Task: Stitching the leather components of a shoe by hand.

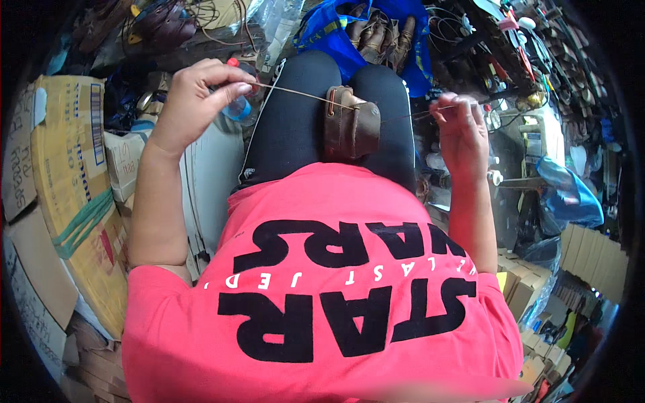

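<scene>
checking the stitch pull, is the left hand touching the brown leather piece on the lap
Apart. The head view shows the left hand off to the side pinching the taut thread, with clear space before the brown leather piece.

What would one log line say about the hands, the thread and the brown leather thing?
left hand: pinching thread | right hand: pinching thread's other end | brown leather piece: between knees, thread pulled taut both ways

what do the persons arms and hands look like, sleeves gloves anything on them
Both forearms are bare, with no gloves on the left hand or the right hand. No watch, bracelet or ring shows. The only sleeves are the short ones of a bright pink-red t-shirt with large black lettering, ending above the elbows.
</scene>
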The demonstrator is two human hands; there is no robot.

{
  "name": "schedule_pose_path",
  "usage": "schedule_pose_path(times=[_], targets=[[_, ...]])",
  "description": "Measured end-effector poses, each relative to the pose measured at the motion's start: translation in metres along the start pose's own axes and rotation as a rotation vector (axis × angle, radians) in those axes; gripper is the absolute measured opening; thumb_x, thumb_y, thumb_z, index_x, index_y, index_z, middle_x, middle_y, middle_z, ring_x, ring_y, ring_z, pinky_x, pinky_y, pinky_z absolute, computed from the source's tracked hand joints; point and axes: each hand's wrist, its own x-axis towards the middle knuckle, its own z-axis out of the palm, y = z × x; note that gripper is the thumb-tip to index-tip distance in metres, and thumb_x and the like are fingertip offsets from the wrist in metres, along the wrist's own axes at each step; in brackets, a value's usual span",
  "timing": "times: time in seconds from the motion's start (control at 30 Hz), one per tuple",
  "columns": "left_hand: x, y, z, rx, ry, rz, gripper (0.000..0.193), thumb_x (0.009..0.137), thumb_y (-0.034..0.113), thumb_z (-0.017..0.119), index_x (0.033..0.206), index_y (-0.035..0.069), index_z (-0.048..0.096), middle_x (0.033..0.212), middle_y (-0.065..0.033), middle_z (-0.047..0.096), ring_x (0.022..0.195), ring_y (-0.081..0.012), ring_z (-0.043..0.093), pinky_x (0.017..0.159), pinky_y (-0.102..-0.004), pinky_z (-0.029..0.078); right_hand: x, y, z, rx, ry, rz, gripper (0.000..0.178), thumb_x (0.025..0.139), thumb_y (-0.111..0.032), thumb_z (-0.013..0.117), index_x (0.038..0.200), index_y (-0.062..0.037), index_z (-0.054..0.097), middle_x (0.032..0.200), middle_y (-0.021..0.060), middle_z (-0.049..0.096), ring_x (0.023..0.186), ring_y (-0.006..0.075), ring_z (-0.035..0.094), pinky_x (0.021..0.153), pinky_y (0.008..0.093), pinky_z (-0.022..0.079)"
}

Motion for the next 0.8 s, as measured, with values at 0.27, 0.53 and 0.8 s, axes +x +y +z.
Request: schedule_pose_path(times=[0.27,0.53,0.8], targets=[[0.005,0.001,-0.004,-0.396,0.024,-0.043,0.011,0.084,0.007,0.070,0.092,0.000,0.071,0.081,-0.0025,0.068,0.075,-0.0074,0.063,0.070,-0.0218,0.051,0.013,-0.010,-0.005,-0.497,-0.116,0.179,0.015,0.099,-0.021,0.052,0.095,-0.0077,0.059,0.072,-0.0034,0.051,0.065,0.0031,0.041,0.058,0.0164,0.030],[0.039,0.005,0.049,-1.282,0.146,0.045,0.017,0.099,0.021,0.050,0.095,0.007,0.059,0.084,-0.0042,0.063,0.085,-0.0147,0.064,0.081,-0.0319,0.049,0.004,0.019,0.011,-1.492,-0.414,-0.026,0.025,0.086,-0.028,0.066,0.086,-0.0041,0.069,0.076,0.0158,0.063,0.071,0.0297,0.063,0.063,0.0366,0.046],[0.050,-0.058,0.064,-1.341,0.046,-0.187,0.019,0.100,0.022,0.049,0.085,0.012,0.051,0.059,0.0048,0.035,0.046,-0.0044,0.027,0.053,-0.0220,0.030,0.000,0.033,-0.008,-1.568,-0.557,-0.154,0.035,0.090,-0.029,0.060,0.067,-0.0042,0.050,0.067,0.0144,0.053,0.069,0.0355,0.055,0.065,0.0422,0.038]])
